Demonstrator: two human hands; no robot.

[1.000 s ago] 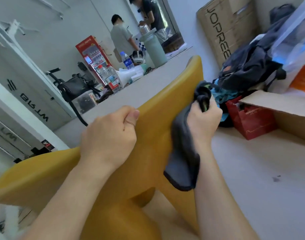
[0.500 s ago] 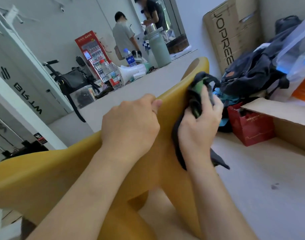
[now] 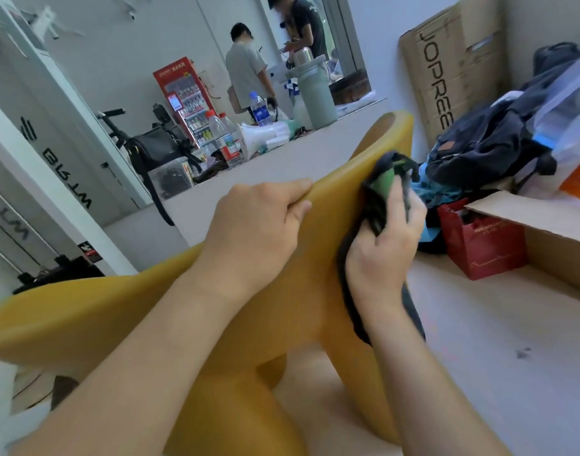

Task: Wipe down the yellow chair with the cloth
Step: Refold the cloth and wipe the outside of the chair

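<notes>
Against the edge of the yellow plastic chair, the right hand clutched a bunched dark grey cloth; the left hand gripped that edge. Behind, a cardboard box read "JOPRE".

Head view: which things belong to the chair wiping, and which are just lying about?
In the job: yellow chair, dark cloth bunched in the right hand, left hand gripping the chair's edge.
Lying about: backpack, red bag, tall cardboard box, megaphone, water bottle.
</notes>
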